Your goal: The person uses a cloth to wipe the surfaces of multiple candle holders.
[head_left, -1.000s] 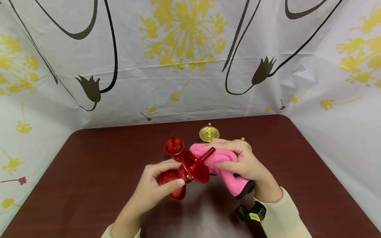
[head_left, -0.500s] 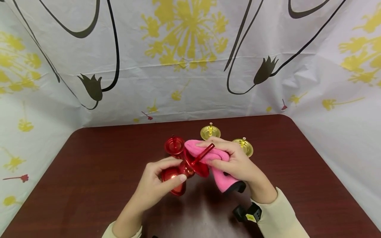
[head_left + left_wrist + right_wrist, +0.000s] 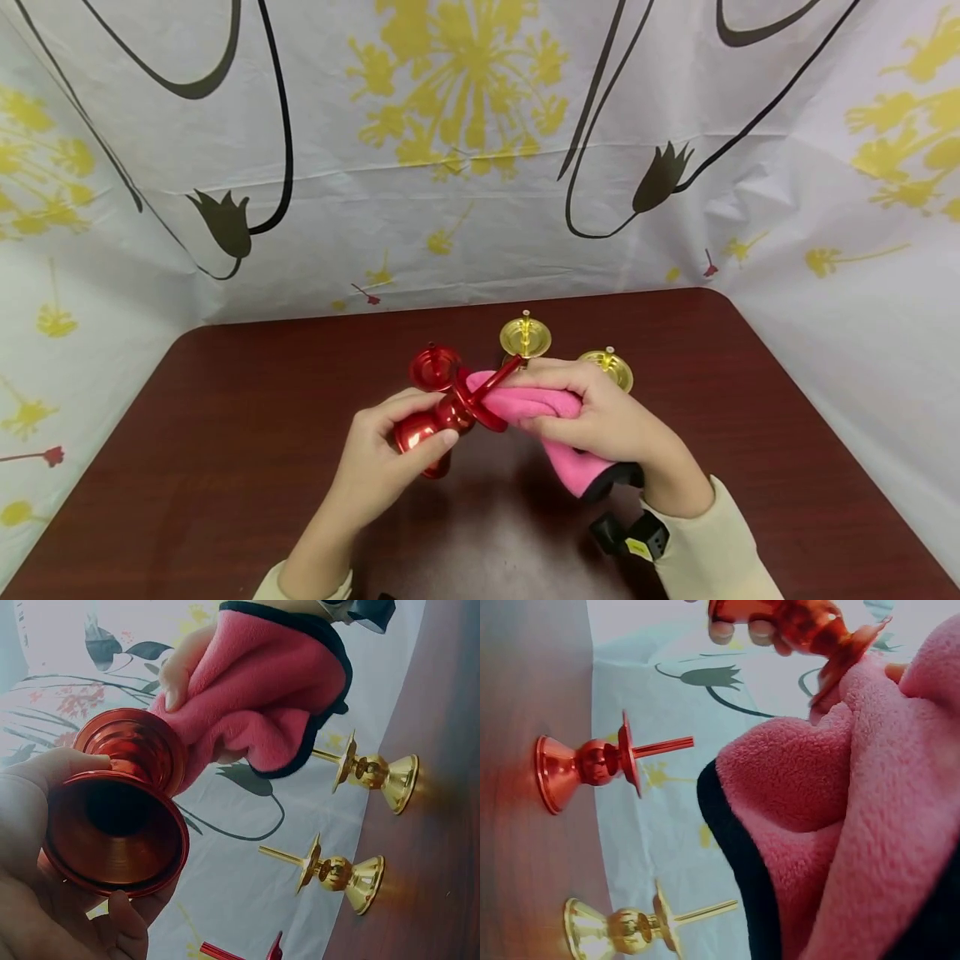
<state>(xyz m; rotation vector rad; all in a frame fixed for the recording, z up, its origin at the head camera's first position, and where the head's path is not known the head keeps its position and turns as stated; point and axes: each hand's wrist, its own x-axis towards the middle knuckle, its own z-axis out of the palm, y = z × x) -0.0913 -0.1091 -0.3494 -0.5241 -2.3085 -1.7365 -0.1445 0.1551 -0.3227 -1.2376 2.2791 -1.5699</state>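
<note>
My left hand (image 3: pixel 386 450) grips a red metal candlestick (image 3: pixel 453 414) by its flared base, tilted so its thin stem points up and to the right. In the left wrist view the hollow underside of that candlestick (image 3: pixel 116 832) faces the camera. A pink cloth (image 3: pixel 536 404) with black edging is pinched in my right hand (image 3: pixel 600 412). Its folded end presses against the candlestick's round dish, seen also in the right wrist view, where the cloth (image 3: pixel 802 795) hides most of the right hand.
A second red candlestick (image 3: pixel 435 367) stands just behind the left hand. Two gold candlesticks, one further back (image 3: pixel 525 337) and one behind the right hand (image 3: pixel 613 368), stand on the dark reddish-brown table (image 3: pixel 262 417). A patterned white sheet (image 3: pixel 420 208) hangs behind the table.
The held candlestick has tilted, its dish turning more edge-on and shifting left. The right hand has moved the cloth along the dish, left and then slightly down.
</note>
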